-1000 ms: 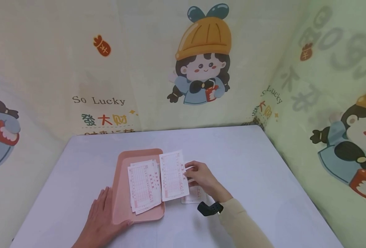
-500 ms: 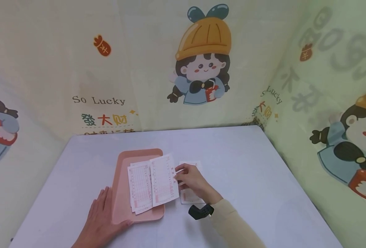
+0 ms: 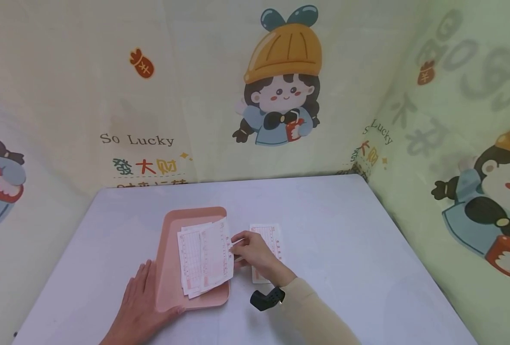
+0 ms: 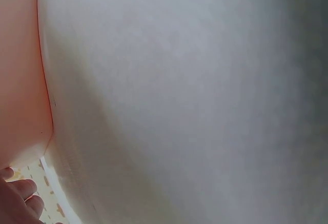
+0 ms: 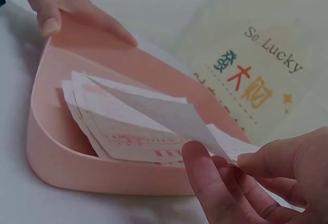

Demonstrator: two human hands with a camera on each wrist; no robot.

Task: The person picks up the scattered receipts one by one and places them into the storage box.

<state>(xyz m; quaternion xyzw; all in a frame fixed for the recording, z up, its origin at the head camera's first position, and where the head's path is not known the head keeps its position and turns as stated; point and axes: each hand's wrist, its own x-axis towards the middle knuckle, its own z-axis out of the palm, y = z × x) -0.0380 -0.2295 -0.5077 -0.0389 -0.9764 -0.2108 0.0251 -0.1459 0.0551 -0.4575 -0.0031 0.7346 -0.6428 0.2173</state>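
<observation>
A pink tray (image 3: 168,278) lies on the table and holds several printed paper slips (image 3: 190,258). My left hand (image 3: 140,299) rests against the tray's left side and near corner, fingers straight along the wall and thumb at the near edge. Between thumb and fingers, my right hand (image 3: 255,254) pinches a paper slip (image 3: 217,254) by its right edge; in the right wrist view that slip (image 5: 174,114) slants over the stack inside the tray. Partly covered by the right hand, more paper slips (image 3: 270,235) lie on the table right of the tray.
The white table (image 3: 345,254) stretches to the right and behind the tray. Printed cloth walls (image 3: 207,96) with cartoon figures stand at the back and sides. A black band (image 3: 267,299) sits on the right wrist.
My right hand has moved left with the pinched slip, bringing it from the tray's right edge over the stack. The loose slips on the table show more now. The left hand stays put.
</observation>
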